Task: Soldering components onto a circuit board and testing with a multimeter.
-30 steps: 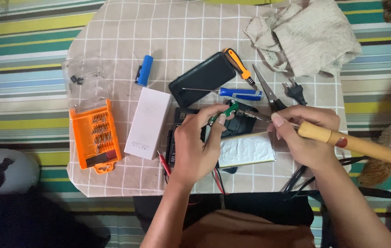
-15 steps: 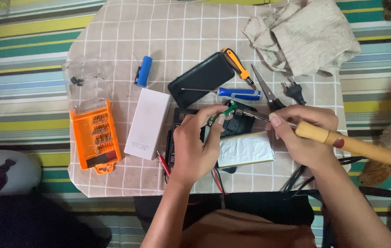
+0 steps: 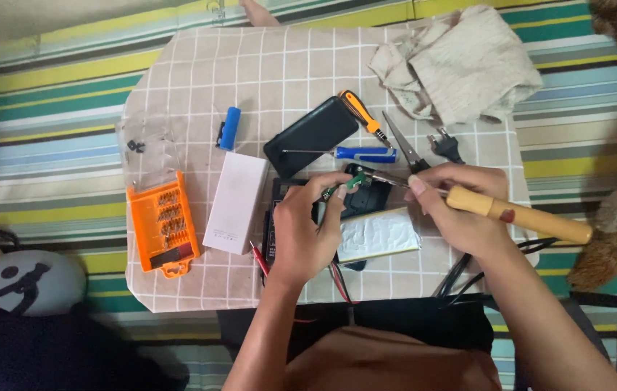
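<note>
One small green circuit board at middle of checked counter, pinched in left hand grip. Right hand grip clenched round wooden-handled soldering iron, tip at board. Silver pouch just below. White box, orange bit case to left.

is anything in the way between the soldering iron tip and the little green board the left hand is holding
Nothing visible. The right hand holds the soldering iron, whose tip runs left straight to the green board pinched in the left hand's fingers. Scissors and a blue screwdriver lie just beyond, clear of that line.
</note>
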